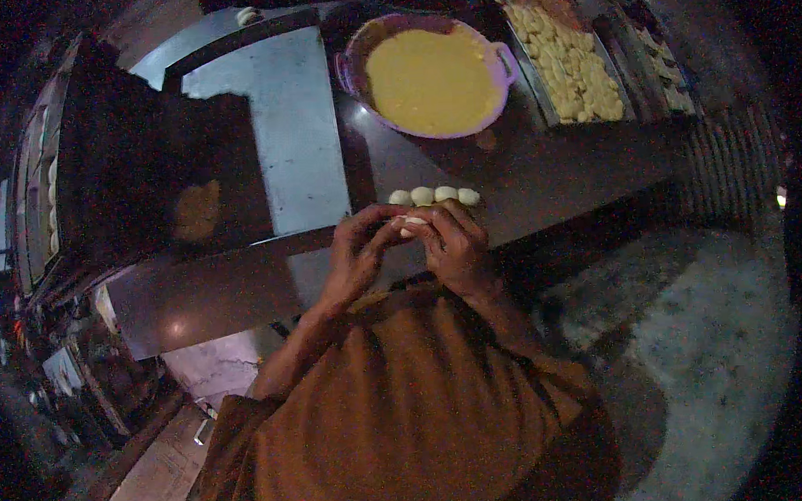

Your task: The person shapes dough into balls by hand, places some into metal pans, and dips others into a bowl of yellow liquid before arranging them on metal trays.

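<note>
My left hand (pixel 362 250) and my right hand (pixel 455 247) meet in front of me at the near edge of the table. Between their fingertips they pinch a small piece of pale dough (pixel 411 221). Just beyond my fingers, a short row of several round, whitish dough balls (pixel 423 196) lies side by side on the dark tabletop. My right hand is close to the right end of that row and partly covers it. The dough in my fingers is partly hidden, so its full shape does not show.
Farther back stands a purple two-handled tub (pixel 507 66) holding a yellow mass. To its right is a tray (pixel 627 110) of many yellowish pieces. A pale metal sheet (pixel 299 121) lies at the left on the dark table (pixel 548 170). Corrugated metal (pixel 725 164) stands at the right.
</note>
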The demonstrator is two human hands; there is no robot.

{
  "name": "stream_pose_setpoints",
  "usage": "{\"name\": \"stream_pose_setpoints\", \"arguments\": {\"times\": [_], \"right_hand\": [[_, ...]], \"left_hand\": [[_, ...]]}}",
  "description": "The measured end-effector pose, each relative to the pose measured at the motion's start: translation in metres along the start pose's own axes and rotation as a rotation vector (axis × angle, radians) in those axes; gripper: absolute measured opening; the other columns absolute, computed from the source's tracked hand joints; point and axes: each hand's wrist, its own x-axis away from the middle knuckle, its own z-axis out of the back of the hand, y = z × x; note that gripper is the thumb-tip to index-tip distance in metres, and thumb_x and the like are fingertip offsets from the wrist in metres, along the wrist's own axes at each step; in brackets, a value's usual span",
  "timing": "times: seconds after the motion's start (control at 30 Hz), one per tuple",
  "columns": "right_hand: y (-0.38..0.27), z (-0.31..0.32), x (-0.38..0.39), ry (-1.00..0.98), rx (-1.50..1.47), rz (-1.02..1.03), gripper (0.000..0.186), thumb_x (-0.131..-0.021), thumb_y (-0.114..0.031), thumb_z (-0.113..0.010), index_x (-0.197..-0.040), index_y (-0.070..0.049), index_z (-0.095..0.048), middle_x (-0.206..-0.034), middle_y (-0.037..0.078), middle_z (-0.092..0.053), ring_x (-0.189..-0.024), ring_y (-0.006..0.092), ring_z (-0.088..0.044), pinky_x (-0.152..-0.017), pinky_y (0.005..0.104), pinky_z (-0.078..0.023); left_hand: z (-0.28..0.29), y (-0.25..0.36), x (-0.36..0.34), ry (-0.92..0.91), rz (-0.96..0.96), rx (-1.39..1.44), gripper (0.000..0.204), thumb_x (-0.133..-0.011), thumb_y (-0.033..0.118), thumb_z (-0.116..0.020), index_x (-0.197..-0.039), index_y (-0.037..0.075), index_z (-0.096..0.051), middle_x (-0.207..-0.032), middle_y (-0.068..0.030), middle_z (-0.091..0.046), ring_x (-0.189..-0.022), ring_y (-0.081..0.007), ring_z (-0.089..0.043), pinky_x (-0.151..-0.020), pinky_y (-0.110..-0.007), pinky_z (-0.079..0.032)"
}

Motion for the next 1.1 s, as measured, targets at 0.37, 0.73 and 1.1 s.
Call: {"name": "stream_pose_setpoints", "arguments": {"times": [0.37,0.73,1.1], "right_hand": [[0.022,0.033,0.046,-0.177,-0.305,-0.483,0.011,-0.086,-0.006,-0.064,-0.092,-0.002,-0.073,-0.098,0.012,-0.068,-0.093,0.0225,-0.065,-0.083,0.0317,-0.051],[0.081,0.053,0.071,-0.169,-0.680,-0.943,0.026,-0.081,-0.025,-0.075,-0.095,-0.004,-0.069,-0.096,0.004,-0.068,-0.087,0.0122,-0.061,-0.082,0.0276,-0.049],[0.161,0.040,0.079,-0.406,-0.359,-0.435,0.015,-0.084,-0.007,-0.068,-0.097,-0.001,-0.067,-0.095,0.008,-0.068,-0.089,0.0169,-0.064,-0.080,0.0292,-0.051]], "left_hand": [[-0.037,-0.017,0.001,-0.154,0.223,-0.060,0.013,-0.086,0.010,-0.068,-0.093,0.000,-0.063,-0.093,-0.0060,-0.067,-0.091,-0.0137,-0.060,-0.083,-0.031,-0.048],[-0.083,-0.037,-0.027,-0.342,0.227,0.319,0.054,-0.085,-0.004,-0.058,-0.131,0.012,-0.036,-0.105,-0.0068,-0.059,-0.104,-0.0180,-0.058,-0.087,-0.039,-0.054],[-0.054,-0.068,-0.061,-0.112,-0.252,-0.392,0.045,-0.079,-0.001,-0.065,-0.121,0.006,-0.053,-0.115,-0.0099,-0.059,-0.108,-0.0237,-0.058,-0.091,-0.034,-0.048]]}}
